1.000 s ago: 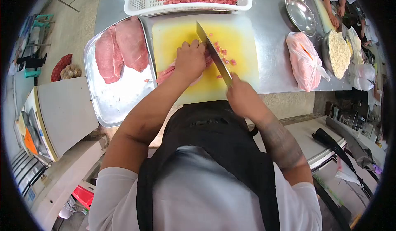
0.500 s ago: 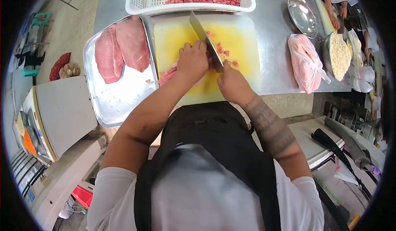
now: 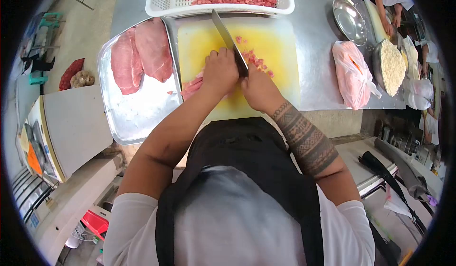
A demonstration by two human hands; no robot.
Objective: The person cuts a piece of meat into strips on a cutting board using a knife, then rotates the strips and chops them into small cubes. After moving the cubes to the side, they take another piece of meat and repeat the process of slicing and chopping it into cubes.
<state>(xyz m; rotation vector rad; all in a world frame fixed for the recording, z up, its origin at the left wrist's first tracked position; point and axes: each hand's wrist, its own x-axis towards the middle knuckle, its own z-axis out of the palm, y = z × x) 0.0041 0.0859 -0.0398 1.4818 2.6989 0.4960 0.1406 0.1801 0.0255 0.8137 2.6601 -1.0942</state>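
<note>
My right hand [image 3: 262,89] is closed round the handle of a large kitchen knife [image 3: 225,34]. Its blade slants away from me to the upper left, passing right beside my left hand [image 3: 222,70]. That hand is bent over strips of raw meat [image 3: 192,86] and presses them on the yellowed cutting board [image 3: 280,38]; the strips show at its left, the rest lies hidden beneath the fingers. Small diced meat pieces [image 3: 254,59] are scattered on the board, right of the blade.
Left of the board, a metal tray [image 3: 135,123] bears two large raw meat slabs [image 3: 153,49]. A white perforated basket [image 3: 218,11] of diced meat stands behind. Farther right are a pink-filled plastic bag [image 3: 349,73], a steel bowl [image 3: 349,19] and a bowl of pale crumbs [image 3: 393,71]. Another person's hands [image 3: 390,26] work beyond.
My right hand and the knife have shifted left, closer to my left hand. More diced pieces show right of the blade. My left hand stays nearly in place on the meat strips.
</note>
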